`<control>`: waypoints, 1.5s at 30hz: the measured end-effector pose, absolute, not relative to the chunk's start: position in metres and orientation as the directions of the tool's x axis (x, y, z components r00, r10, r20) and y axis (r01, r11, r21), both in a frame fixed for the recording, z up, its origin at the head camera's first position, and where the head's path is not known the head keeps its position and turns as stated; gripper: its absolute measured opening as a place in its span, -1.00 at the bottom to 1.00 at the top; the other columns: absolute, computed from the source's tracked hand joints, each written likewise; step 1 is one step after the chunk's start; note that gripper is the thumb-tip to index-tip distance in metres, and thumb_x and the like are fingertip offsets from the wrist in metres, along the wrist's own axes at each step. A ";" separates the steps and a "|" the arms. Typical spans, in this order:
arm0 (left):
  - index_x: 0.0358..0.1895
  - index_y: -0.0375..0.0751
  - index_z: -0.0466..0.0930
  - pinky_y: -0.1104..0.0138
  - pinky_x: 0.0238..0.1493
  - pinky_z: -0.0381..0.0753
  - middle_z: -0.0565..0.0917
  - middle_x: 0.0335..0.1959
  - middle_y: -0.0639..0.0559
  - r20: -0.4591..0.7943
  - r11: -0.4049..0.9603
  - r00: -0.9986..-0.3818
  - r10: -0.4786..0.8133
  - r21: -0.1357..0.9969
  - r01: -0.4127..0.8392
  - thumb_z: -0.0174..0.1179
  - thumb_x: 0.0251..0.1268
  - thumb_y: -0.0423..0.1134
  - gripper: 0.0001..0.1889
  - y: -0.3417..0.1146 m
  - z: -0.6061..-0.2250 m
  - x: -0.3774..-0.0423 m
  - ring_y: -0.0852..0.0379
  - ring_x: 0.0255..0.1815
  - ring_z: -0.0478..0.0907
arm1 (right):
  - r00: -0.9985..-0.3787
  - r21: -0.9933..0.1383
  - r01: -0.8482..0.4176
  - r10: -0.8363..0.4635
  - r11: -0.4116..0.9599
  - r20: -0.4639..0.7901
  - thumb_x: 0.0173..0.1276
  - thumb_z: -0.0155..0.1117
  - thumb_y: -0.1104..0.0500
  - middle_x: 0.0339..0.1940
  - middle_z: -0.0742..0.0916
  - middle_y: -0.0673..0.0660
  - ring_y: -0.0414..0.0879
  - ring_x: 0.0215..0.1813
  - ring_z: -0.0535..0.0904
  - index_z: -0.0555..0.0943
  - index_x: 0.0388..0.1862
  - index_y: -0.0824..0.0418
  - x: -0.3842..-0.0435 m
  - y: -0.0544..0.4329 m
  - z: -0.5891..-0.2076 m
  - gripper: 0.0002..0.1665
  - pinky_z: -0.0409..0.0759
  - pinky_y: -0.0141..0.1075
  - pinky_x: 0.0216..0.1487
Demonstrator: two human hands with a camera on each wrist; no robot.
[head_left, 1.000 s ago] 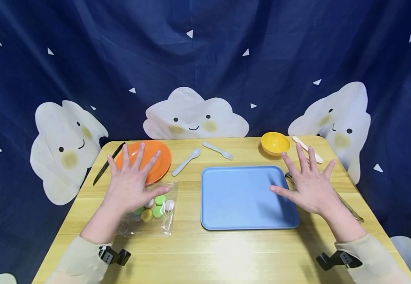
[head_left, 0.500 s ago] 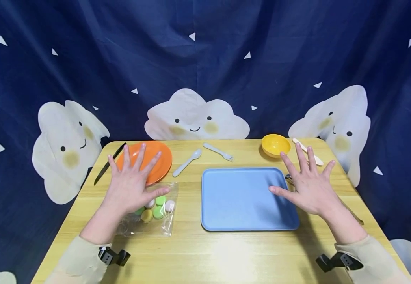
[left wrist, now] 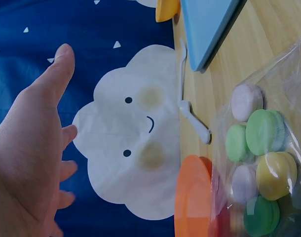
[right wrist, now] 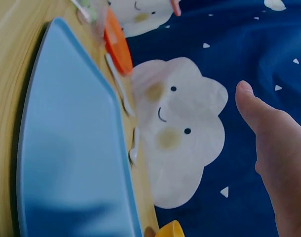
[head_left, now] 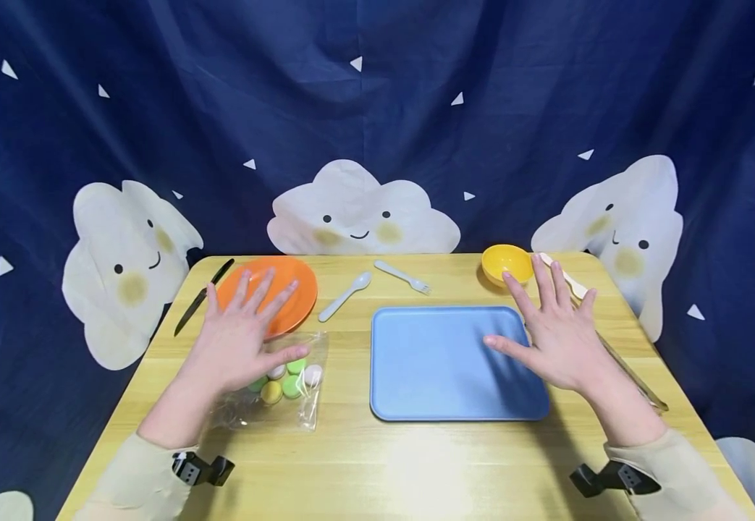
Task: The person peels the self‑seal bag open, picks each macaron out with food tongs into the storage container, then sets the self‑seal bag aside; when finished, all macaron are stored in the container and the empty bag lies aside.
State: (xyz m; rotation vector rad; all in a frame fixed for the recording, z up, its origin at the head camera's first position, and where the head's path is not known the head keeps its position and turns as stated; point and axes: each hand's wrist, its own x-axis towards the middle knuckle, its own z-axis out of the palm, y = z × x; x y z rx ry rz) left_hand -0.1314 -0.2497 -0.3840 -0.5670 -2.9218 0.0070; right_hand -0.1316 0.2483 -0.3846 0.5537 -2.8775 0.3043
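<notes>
Over the head feed I saw a table (head_left: 344,463) with smooth, pale wood grain, its finish glossy enough to glare at bottom centre. At lower left, the bag (head_left: 286,416) was clear, crinkled plastic with shiny creases. The orange plate (head_left: 294,307) above it and the yellow bowl (head_left: 506,260) at centre right looked like smooth, slightly glossy plastic to me. I judged the blue tray (head_left: 442,362) smooth and mostly matt, and the backdrop (head_left: 410,72) across the top soft, creased cloth.
</notes>
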 end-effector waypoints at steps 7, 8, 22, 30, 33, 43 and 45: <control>0.73 0.21 0.07 -0.45 0.53 -0.08 0.18 0.70 -0.08 0.122 0.889 -0.903 0.411 0.166 0.427 0.18 0.31 0.55 0.03 -0.262 -0.386 -0.128 -0.28 0.63 0.18 | -0.884 -0.321 -0.451 -0.365 0.833 0.293 0.37 0.43 -0.37 0.76 0.06 0.27 0.40 0.64 0.12 0.37 0.64 0.07 -0.136 0.231 -0.381 0.02 0.14 0.59 0.38; 0.73 0.20 0.10 -0.42 0.53 0.02 0.22 0.68 -0.06 0.117 0.878 -0.902 0.416 0.207 0.432 0.20 0.32 0.52 0.01 -0.265 -0.387 -0.128 -0.29 0.60 0.24 | -0.880 -0.354 -0.459 -0.362 0.815 0.307 0.37 0.46 -0.32 0.74 0.15 0.27 0.40 0.60 0.22 0.44 0.59 0.11 -0.137 0.229 -0.381 -0.04 0.23 0.53 0.38; 0.38 0.08 0.66 -0.19 0.47 0.37 0.56 0.46 0.00 0.186 0.653 -0.906 0.380 0.640 0.406 0.56 0.25 0.05 -0.38 -0.295 -0.434 -0.120 -0.15 0.48 0.45 | -0.895 -0.735 -0.445 -0.239 0.512 0.375 0.38 0.57 0.21 0.24 0.75 0.16 0.06 0.26 0.68 0.71 0.28 0.27 -0.150 0.206 -0.395 -0.49 0.68 -0.02 0.20; 0.30 -0.10 0.72 -0.33 0.53 0.16 0.59 0.43 -0.06 0.168 0.615 -0.917 0.362 0.697 0.370 0.58 0.23 -0.08 -0.44 -0.306 -0.458 -0.113 -0.28 0.51 0.39 | -0.906 -0.826 -0.414 -0.260 0.383 0.333 0.36 0.57 0.29 0.19 0.77 0.14 0.05 0.17 0.73 0.69 0.28 0.30 -0.151 0.175 -0.415 -0.48 0.71 -0.13 0.18; 0.25 -0.18 0.74 -0.32 0.53 0.14 0.56 0.45 -0.08 0.155 0.609 -0.918 0.365 0.706 0.361 0.59 0.21 -0.09 -0.45 -0.308 -0.469 -0.110 -0.24 0.53 0.38 | -0.910 -0.856 -0.397 -0.264 0.331 0.320 0.34 0.57 0.33 0.19 0.77 0.17 0.09 0.18 0.73 0.69 0.27 0.32 -0.150 0.163 -0.421 -0.47 0.70 -0.12 0.20; 0.17 -0.11 0.79 -0.23 0.51 0.24 0.55 0.46 -0.07 0.115 0.624 -0.933 0.340 0.715 0.316 0.64 0.10 -0.21 -0.50 -0.314 -0.494 -0.102 -0.21 0.52 0.40 | -0.894 -0.914 -0.348 -0.368 0.207 0.257 0.32 0.59 0.33 0.20 0.76 0.22 0.21 0.23 0.69 0.68 0.28 0.33 -0.145 0.117 -0.443 -0.45 0.66 0.04 0.27; 0.16 -0.11 0.80 -0.21 0.51 0.26 0.56 0.44 -0.07 0.102 0.634 -0.936 0.336 0.711 0.305 0.64 0.11 -0.20 -0.51 -0.315 -0.497 -0.101 -0.20 0.51 0.41 | -0.886 -0.920 -0.342 -0.391 0.191 0.249 0.32 0.58 0.34 0.19 0.76 0.22 0.25 0.23 0.69 0.68 0.28 0.33 -0.145 0.108 -0.447 -0.46 0.67 0.01 0.27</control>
